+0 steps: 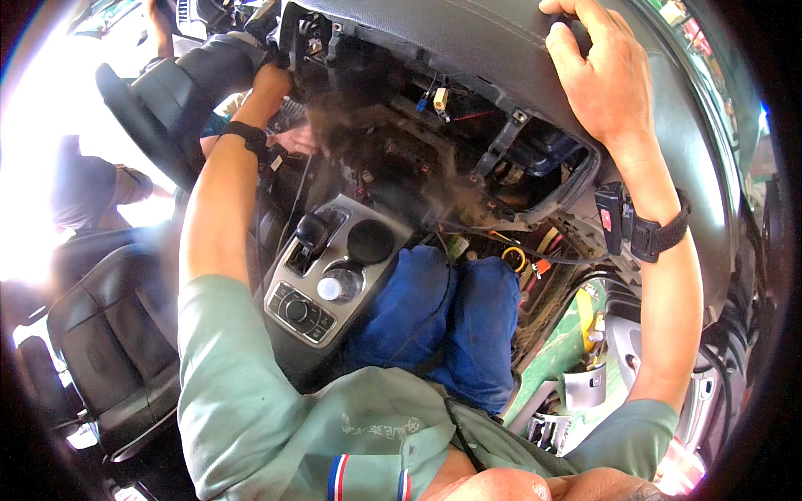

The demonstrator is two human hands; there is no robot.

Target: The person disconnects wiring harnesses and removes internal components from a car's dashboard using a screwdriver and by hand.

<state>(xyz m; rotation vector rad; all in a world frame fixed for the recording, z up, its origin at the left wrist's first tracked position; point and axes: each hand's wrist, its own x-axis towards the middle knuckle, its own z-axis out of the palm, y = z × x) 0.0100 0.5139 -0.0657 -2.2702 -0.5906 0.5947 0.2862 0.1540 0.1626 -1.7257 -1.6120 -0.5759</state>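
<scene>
The stripped dashboard [468, 18] spans the top, its lower middle open to brackets and wiring. My left hand [271, 87] reaches to its left end beside the steering wheel [138, 121]; the fingertips are hidden there. On the dashboard's upper right lies my right hand [608, 79], thumb and forefinger curled around something black and rounded that I cannot make out. Below my left wrist, another person's hand [296, 140] is low beside the console. A metal bracket [499, 146] crosses the glovebox opening, and a cream connector [440, 99] hangs near the middle.
Between the seats stands the centre console [355, 313], with a gear lever [312, 230] and a clear bottle [329, 288] in its cup holder. My knees [476, 301] are beside it. A black seat [113, 334] is at left. Loose wires [547, 242] hang at lower right.
</scene>
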